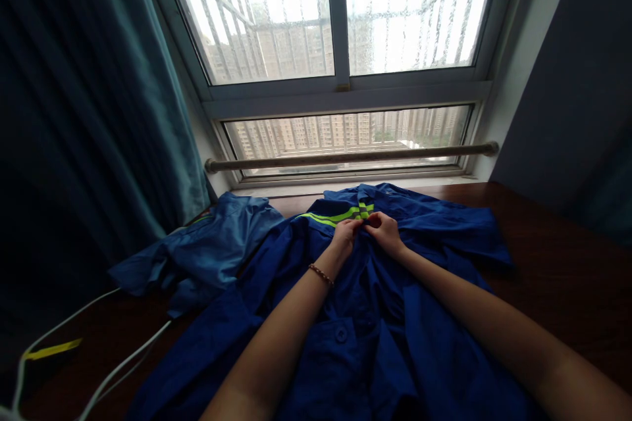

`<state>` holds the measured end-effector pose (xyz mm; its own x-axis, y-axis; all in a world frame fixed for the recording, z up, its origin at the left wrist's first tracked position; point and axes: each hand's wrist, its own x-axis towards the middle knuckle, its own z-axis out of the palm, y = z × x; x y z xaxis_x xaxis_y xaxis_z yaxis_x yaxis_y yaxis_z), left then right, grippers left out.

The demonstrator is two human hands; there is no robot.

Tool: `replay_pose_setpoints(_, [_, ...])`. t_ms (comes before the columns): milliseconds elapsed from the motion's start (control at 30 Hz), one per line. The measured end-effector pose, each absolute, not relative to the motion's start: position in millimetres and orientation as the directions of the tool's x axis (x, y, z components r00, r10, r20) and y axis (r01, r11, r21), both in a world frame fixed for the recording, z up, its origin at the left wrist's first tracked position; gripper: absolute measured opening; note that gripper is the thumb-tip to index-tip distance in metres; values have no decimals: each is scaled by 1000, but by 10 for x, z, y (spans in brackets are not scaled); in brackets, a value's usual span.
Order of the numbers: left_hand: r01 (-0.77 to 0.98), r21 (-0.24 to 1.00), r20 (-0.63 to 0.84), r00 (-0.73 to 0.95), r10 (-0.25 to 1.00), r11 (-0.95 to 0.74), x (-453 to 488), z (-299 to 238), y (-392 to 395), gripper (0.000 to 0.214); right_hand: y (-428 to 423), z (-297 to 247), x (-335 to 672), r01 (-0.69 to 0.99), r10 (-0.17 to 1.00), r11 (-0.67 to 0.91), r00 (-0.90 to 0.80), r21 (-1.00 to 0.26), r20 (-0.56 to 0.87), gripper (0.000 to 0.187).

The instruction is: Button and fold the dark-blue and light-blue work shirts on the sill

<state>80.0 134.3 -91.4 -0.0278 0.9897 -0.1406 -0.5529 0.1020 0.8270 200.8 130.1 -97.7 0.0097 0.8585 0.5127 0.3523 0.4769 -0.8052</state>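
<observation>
A dark blue work jacket with a yellow-green and grey reflective stripe lies spread out in front of me. Both arms reach over it to the upper middle of its front. My left hand, with a beaded bracelet on the wrist, pinches the cloth just below the stripe. Close beside it, my right hand pinches the jacket's front edge with thumb and forefinger. Whatever small part lies between the fingertips is hidden. Lower on the jacket a pocket with a round button shows.
A lighter blue garment lies crumpled to the left on the brown wooden surface. White cables and a yellow strip are at the lower left. Behind stands a barred window with a horizontal rail; a blue curtain hangs left.
</observation>
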Motion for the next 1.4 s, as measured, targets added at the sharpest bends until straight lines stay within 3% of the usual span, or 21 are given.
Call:
replay_pose_setpoints(200, [-565,808,-186,25,982,167,777,-885,1354,9,1269,-964,2000,266,846,510,18,-818,533,24])
replay_pose_setpoints(467, [-599,773,-167,127,978,210,768,-832,1258,3,1316,-974,1973,-205,942,331,19,-921,334,38])
replay_pose_setpoints(600, [-618,764,-131,133,983,185,768,-850,1259,5,1323,-969,1981,-303,955,277,-20,-912,297,38])
replay_pose_setpoints(1033, [-624,777,-21,94,995,75,752,-830,1258,17,1289,-933,1960,-289,949,297,-16,-910,315,35])
replay_pose_setpoints(1233, [-599,799,89,33,995,-52,750,-839,1270,34,1349,-1011,1976,-174,943,333,48,-927,330,32])
replay_pose_setpoints(1400, [-447,872,185,-74,980,-199,758,-890,1301,32,1392,-1039,1989,-21,936,351,43,-936,350,30])
